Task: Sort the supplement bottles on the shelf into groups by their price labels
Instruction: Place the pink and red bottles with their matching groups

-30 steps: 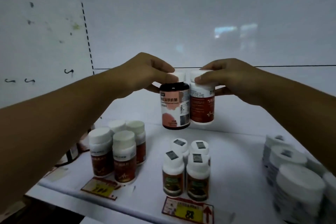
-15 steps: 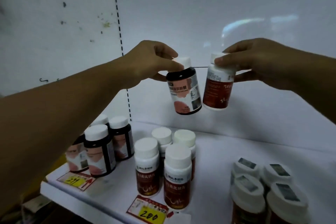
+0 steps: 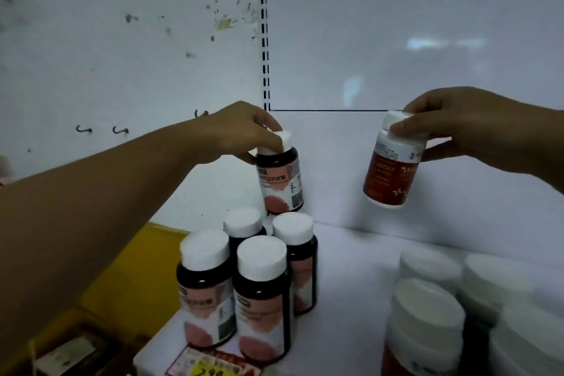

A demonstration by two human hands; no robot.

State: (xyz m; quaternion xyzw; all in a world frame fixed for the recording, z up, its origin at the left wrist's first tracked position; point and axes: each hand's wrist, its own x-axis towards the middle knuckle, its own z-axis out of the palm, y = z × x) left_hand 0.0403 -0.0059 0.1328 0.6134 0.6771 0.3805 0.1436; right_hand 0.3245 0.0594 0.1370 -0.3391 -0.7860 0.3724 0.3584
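The left hand (image 3: 244,131) pinches the white cap of a dark bottle (image 3: 280,183) with a pink-and-white label, upright just behind four matching bottles (image 3: 262,293) near the shelf's (image 3: 351,284) left front edge, by a yellow price tag (image 3: 210,368). The right hand (image 3: 451,122) grips the cap of a red-labelled white bottle (image 3: 390,174), tilted in the air above bare shelf between that cluster and blurred white-capped bottles (image 3: 427,330) on the right
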